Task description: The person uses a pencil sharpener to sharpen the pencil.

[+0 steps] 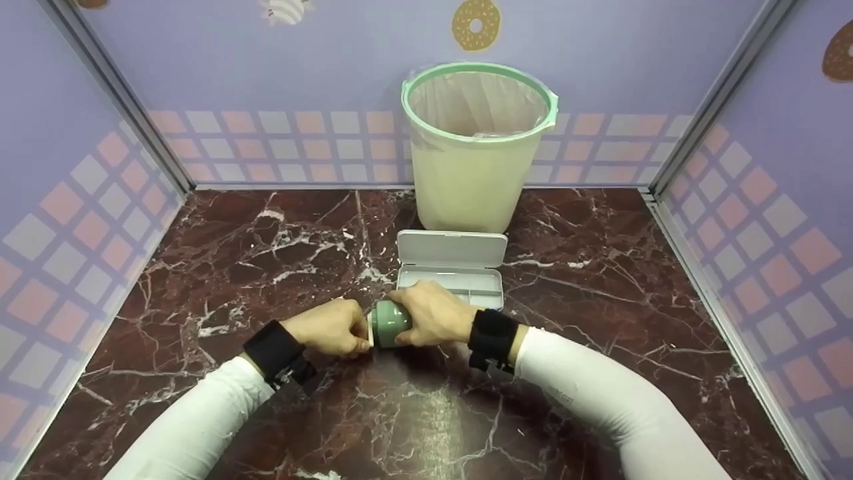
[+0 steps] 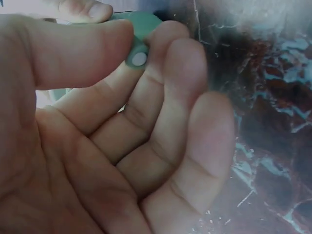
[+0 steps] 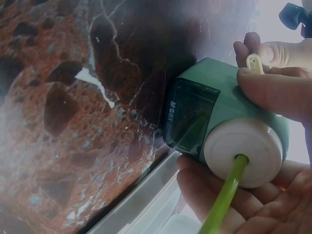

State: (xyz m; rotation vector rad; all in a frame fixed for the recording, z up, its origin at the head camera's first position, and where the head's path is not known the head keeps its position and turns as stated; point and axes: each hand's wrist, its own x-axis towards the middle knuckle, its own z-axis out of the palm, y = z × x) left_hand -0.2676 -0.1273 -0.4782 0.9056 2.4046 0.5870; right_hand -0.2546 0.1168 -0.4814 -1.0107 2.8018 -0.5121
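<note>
With right hand (image 1: pixel 438 312), grips rounded green plastic sharpener (image 1: pixel 392 325) fitted with slim lime-green pencil (image 3: pixel 225 201) and, with left hand (image 1: pixel 332 327), pinches white-tipped green knob (image 2: pixel 139 58).

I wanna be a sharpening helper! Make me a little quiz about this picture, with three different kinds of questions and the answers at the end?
1. Which of the person's hands is wrapped around the body of the green sharpener?
2. True or false: the lid of the pale box is shut.
3. Pick one. What colour is the pencil poking out of the sharpener's round end?
(a) red
(b) green
(c) blue

Key:
1. The right hand.
2. False: the lid stands open.
3. (b) green.
</note>
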